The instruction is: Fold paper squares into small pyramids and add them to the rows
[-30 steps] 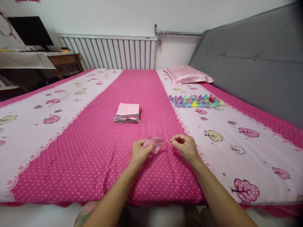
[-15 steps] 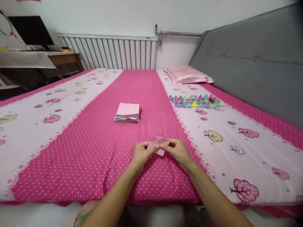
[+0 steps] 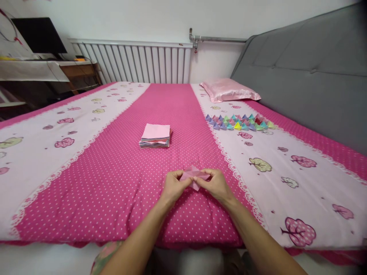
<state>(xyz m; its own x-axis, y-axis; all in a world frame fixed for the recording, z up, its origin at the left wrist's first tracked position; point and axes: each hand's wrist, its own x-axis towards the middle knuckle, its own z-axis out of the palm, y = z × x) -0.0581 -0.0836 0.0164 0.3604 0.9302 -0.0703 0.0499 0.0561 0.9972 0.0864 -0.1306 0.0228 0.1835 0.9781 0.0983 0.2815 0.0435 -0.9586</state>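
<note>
A piece of pink origami paper (image 3: 192,172), partly folded with points sticking up and down, is held between both hands above the near part of the bed. My left hand (image 3: 173,186) pinches its left side, thumb on the near face and fingers behind. On the right side my right hand (image 3: 214,184) grips it the same way, and the two thumb tips nearly meet at the middle. Beyond the hands, slightly left, lies a stack of square paper (image 3: 156,131) with a pink sheet on top. Rows of small folded paper pieces (image 3: 237,126) in several colours stand at the right.
The bed is covered with a pink and white bedspread (image 3: 114,183). A pink pillow (image 3: 229,90) rests at the back right, against a grey headboard (image 3: 304,76). Behind the bed is a white radiator (image 3: 137,63); a desk with a monitor (image 3: 40,35) stands at the far left.
The pink paper's near point and side flaps have shifted slightly in my fingers, and its lower tip looks narrower. Both hands stay in nearly the same place; the view has moved a little.
</note>
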